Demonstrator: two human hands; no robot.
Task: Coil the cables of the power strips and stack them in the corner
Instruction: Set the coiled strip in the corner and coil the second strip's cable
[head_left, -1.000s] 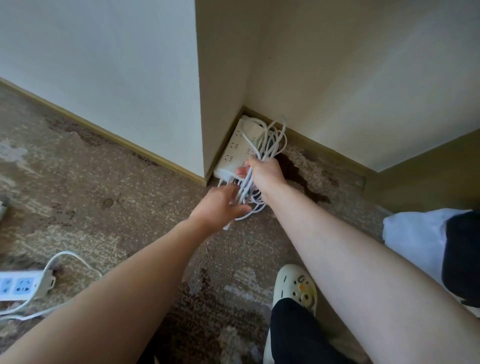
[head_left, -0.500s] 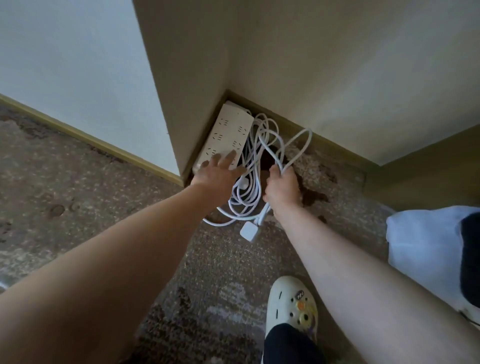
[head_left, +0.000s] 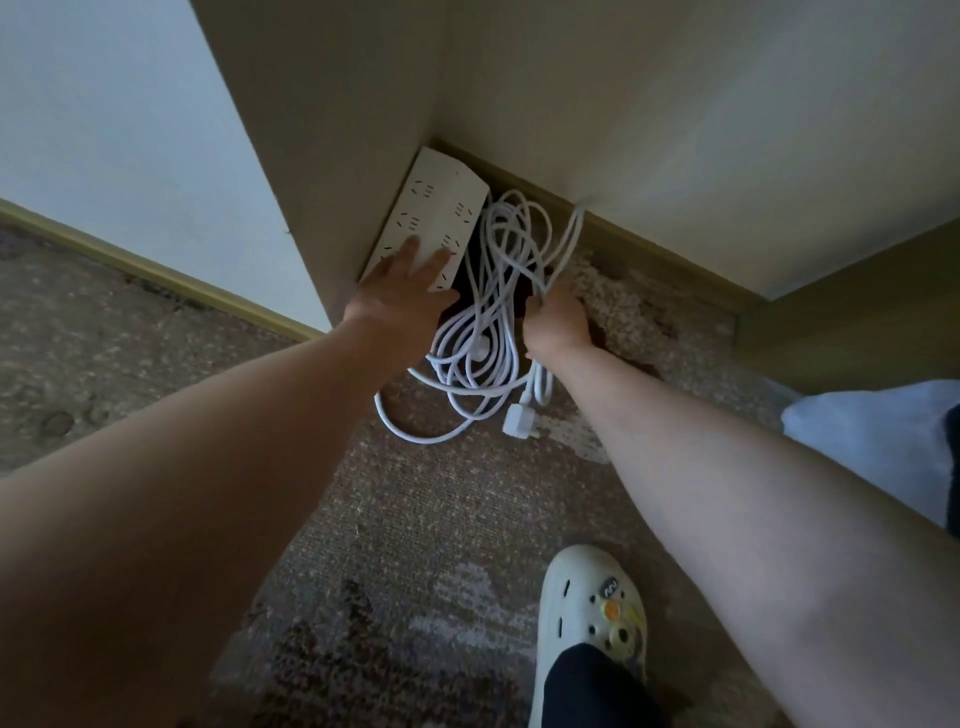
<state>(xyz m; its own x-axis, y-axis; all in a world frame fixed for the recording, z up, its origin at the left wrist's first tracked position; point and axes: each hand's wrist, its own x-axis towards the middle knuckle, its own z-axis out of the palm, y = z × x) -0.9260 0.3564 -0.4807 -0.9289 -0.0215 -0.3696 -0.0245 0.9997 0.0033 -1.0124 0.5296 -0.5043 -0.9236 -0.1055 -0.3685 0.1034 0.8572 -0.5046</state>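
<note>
A white power strip (head_left: 439, 208) lies on the carpet, tucked into the corner along the left wall. My left hand (head_left: 402, 293) rests flat on its near end with straight fingers. The strip's white cable (head_left: 488, 322) lies in loose loops to the right of it, with the white plug (head_left: 518, 417) on the carpet at the near side. My right hand (head_left: 558, 325) grips several strands of the coil at its right side, with one loop rising toward the skirting board.
Two walls with an olive skirting board (head_left: 649, 249) meet at the corner. A patterned brown carpet (head_left: 415, 519) covers the floor. My foot in a white clog (head_left: 592, 618) stands at the bottom right, and white cloth (head_left: 872, 447) lies at the right edge.
The view has moved closer to the corner. My left hand went from the coil onto the power strip. The coil has come down onto the carpet beside the strip, the plug resting on the floor.
</note>
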